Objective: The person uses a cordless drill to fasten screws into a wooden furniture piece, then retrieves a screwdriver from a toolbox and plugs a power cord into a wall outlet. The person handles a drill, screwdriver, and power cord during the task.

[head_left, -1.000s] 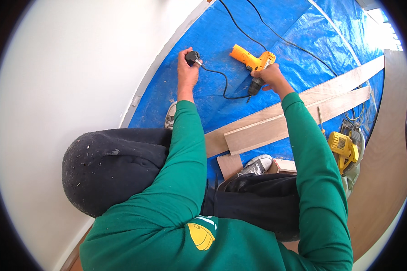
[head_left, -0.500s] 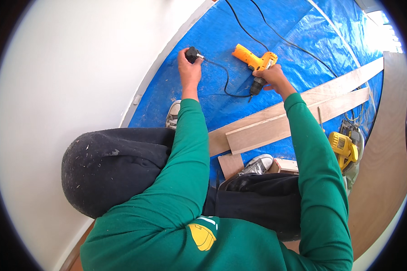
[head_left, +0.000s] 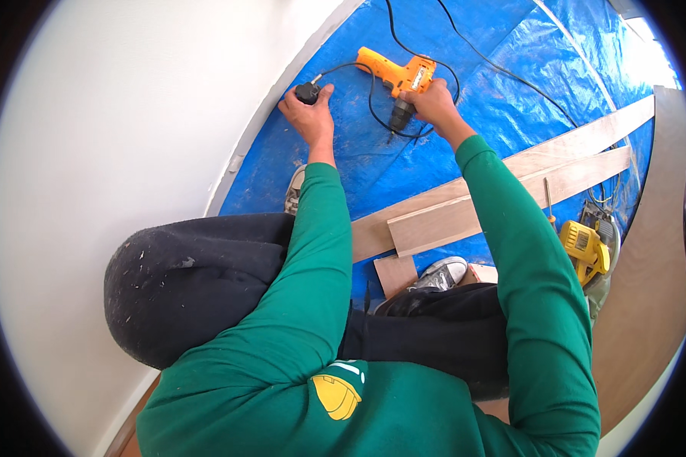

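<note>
My left hand (head_left: 312, 122) is closed round a small black plug-like piece (head_left: 307, 93) with a metal stem and a thin black cord (head_left: 371, 95). Its exact kind is unclear. My right hand (head_left: 437, 108) grips an orange drill (head_left: 418, 74) around the body, just behind the black chuck (head_left: 401, 114). The drill's handle points to the far left, toward my left hand, and its bit points back toward me. From the black piece the cord loops past the drill's handle and chuck. Both hands are over the blue tarp (head_left: 358, 171), close to the wall.
A white wall (head_left: 129, 114) rises at the left. Long wooden boards (head_left: 450, 225) cross the tarp, with a short wood offcut (head_left: 394, 274) by my shoe. At the right are a screwdriver (head_left: 549, 199), a yellow circular saw (head_left: 583, 247) and a large plywood sheet (head_left: 633, 320).
My right hand has carried the drill leftward and slightly farther away, nearer my left hand. The black piece has turned and shifted slightly left, and its cord now loops round by the drill.
</note>
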A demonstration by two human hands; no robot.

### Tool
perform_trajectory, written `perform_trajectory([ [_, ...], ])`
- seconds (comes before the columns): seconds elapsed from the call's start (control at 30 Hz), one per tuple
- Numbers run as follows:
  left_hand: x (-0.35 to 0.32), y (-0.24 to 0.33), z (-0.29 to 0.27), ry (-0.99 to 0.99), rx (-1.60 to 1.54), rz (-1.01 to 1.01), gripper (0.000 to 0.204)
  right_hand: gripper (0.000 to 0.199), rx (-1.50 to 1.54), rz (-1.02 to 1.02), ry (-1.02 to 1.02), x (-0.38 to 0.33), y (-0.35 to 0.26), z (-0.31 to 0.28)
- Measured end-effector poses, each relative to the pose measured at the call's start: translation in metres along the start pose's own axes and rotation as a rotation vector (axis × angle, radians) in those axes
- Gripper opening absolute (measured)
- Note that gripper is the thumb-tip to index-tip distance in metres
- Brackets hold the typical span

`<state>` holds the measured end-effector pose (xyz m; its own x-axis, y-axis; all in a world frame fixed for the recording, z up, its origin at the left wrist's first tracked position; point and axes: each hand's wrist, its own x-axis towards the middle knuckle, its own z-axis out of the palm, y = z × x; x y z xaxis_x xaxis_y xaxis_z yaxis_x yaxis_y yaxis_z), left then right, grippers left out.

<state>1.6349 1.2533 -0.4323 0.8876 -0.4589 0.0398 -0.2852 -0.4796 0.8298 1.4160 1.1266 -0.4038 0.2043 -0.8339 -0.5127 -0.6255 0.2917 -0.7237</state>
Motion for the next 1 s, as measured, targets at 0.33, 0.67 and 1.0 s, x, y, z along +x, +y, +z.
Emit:
perform_trajectory([
  [0.33,-0.01,0.002,0.002,0.011,-0.141,0.035,0.076,0.082,0.494,-0.069,-0.253,0.0,-0.018,0.015],
  [0.67,-0.073,-0.013,0.03,0.19,-0.2,-0.043,0.051,0.079,0.534,0.109,-0.416,-0.011,-0.031,0.013],
  [1.0,-0.092,0.013,0.045,0.268,-0.099,0.102,0.04,0.084,0.331,0.016,-0.381,-0.029,-0.029,0.007],
])
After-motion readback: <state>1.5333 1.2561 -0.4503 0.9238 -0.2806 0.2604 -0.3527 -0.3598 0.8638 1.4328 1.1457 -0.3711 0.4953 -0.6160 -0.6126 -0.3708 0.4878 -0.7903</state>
